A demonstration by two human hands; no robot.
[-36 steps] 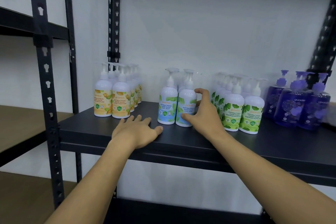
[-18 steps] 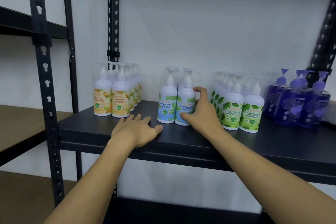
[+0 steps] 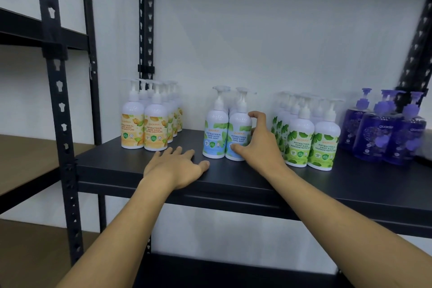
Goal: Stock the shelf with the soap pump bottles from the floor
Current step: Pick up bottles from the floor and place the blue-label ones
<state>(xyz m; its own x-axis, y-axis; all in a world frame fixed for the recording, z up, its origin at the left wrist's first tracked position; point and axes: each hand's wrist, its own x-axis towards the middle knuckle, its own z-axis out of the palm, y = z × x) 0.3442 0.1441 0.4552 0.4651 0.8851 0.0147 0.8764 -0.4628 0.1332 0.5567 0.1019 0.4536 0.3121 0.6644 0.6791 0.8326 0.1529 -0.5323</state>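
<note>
On the black shelf (image 3: 257, 180) stand four groups of pump bottles: orange-label (image 3: 156, 130), blue-label cool mint (image 3: 215, 134), green-label (image 3: 323, 145) and purple (image 3: 374, 138). My right hand (image 3: 259, 145) grips the right front cool mint bottle (image 3: 238, 133), thumb on its front low down, fingers round its right side. The bottle stands upright on the shelf beside its neighbour. My left hand (image 3: 177, 166) rests flat on the shelf near the front edge, fingers spread, holding nothing.
Black slotted uprights (image 3: 62, 110) frame the rack; a second rack with wooden boards (image 3: 28, 159) stands at the left. A lower black shelf (image 3: 233, 271) lies beneath. A white wall is behind the bottles. Bare shelf lies between the bottle groups.
Both hands have stayed in place. The view has shifted slightly; the cool mint bottle remains upright under my right hand.
</note>
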